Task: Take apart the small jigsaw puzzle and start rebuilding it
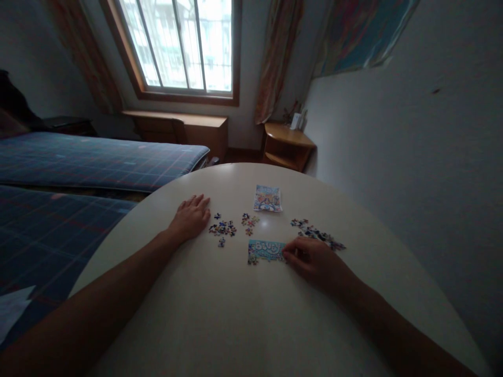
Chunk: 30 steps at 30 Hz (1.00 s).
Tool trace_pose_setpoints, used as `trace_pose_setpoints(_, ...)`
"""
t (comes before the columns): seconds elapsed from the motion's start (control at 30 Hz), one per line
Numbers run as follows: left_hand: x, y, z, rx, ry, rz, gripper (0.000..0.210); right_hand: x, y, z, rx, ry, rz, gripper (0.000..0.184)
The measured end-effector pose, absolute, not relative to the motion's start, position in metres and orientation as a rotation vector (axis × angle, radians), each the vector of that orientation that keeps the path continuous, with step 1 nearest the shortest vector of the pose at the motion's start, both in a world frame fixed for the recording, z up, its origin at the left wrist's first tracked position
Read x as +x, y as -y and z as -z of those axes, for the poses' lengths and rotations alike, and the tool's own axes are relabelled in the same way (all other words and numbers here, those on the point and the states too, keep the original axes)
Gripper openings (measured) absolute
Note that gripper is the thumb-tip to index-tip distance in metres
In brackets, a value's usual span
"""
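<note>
A partly joined jigsaw puzzle (265, 250), a blue strip with pale lettering and an uneven lower edge, lies on the round table (220, 314). At its right end, my right hand (310, 259) has thumb and forefinger pinched on a jigsaw piece, mostly covered by the fingertips. My left hand (190, 215) rests flat on the tabletop with its fingers stretched out, holding nothing. Just right of it is a loose group of jigsaw pieces (223, 228). A smaller cluster of pieces (250, 222) sits above the strip, and a longer pile (317, 234) lies beyond my right hand.
A small printed picture sheet (268, 198) lies toward the far side of the table. Left of the table are beds with plaid mattresses (94, 159). A wooden corner shelf (288, 135) and a low desk (188, 119) stand behind, under the window. The wall (393, 146) runs along the right.
</note>
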State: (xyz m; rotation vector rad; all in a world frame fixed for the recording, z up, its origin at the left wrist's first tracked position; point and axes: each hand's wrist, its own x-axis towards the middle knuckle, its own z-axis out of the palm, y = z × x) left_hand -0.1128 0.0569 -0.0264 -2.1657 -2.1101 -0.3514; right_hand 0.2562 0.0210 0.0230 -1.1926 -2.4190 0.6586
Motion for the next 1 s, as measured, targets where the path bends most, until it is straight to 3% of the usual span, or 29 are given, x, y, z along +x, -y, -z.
trace_pose_setpoints(0.27, -0.114, -0.103, 0.006, -2.344, 2.016, 0.355, 0.044, 0.256, -0.021, -0.023, -1.155, 2.406, -0.660, 0.013)
trace_pose_setpoints(0.73, -0.106, -0.122, 0.021, -2.271, 2.020, 0.684, 0.034, 0.253, -0.024, -0.019, -1.184, 2.357, -0.597, 0.014)
trace_pose_setpoints(1.0, -0.106, -0.126, 0.023, -2.277, 2.005, 0.677, 0.036, 0.262, -0.038, -0.006, -1.294, 2.227, -0.244, 0.025)
